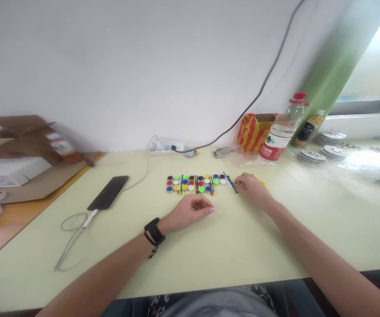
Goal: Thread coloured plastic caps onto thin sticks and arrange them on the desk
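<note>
Rows of small round discs (185, 181) in black, red, blue, green, yellow and white lie on the pale table, with bundles of thin coloured sticks (212, 185) laid across them. My right hand (251, 187) is at the right end of the rows, fingertips pinched together beside blue and dark sticks (230, 182); what they hold is too small to make out. Yellow sticks (265, 183) show past that hand. My left hand (191, 211) rests on the table in front of the discs, fingers loosely curved, a gap before the thumb and nothing in it.
A phone (108, 193) with a white cable lies at the left. Against the wall are a power strip (166, 147), a striped bag (251, 132) and a large water bottle (282, 130). Stacked discs (311, 157) stand at right, a cardboard box (27, 136) at far left.
</note>
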